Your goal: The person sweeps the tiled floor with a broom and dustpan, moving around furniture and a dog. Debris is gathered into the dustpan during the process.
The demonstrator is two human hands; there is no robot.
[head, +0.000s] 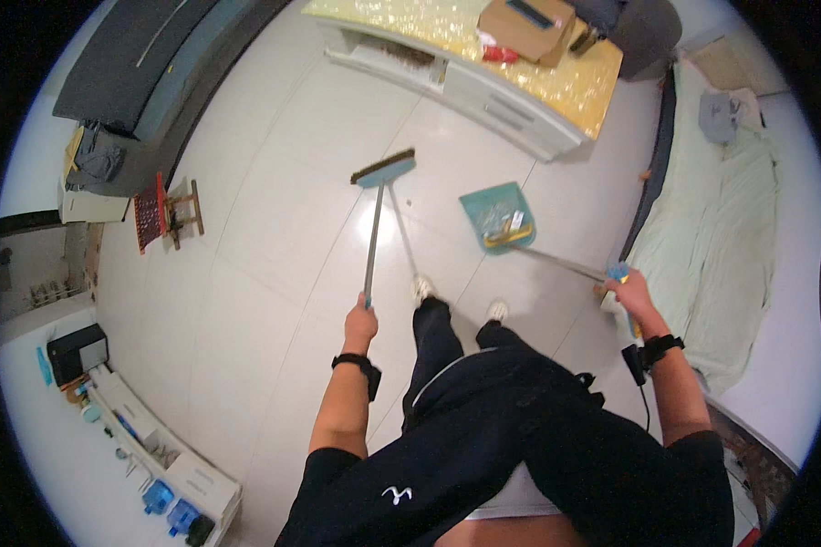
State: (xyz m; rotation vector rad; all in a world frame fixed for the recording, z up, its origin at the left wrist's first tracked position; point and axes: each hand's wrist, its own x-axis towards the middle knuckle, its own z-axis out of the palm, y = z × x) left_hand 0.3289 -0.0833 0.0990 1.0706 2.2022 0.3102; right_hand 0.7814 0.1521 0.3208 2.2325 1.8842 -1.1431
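My left hand (361, 324) is closed round the upper end of the handle of a long broom (375, 239). The broom's blue head with dark bristles lies out on the pale tiled floor, ahead and left of my feet. My right hand (629, 290) grips the handle of a long-handled dustpan (498, 198), near a blue and yellow part. The teal pan rests on the floor right of the broom head, apart from it. Clear plastic litter and a yellow piece lie in the pan. A small dark speck (408, 202) is on the floor between broom and pan.
A low white cabinet (492, 102) with a shiny yellow cover bears a cardboard box (527, 31). A bed (705, 239) with a pale green cover stands at right. A small folding stool (167, 212) stands at left; a long white shelf unit (198, 472) is at lower left.
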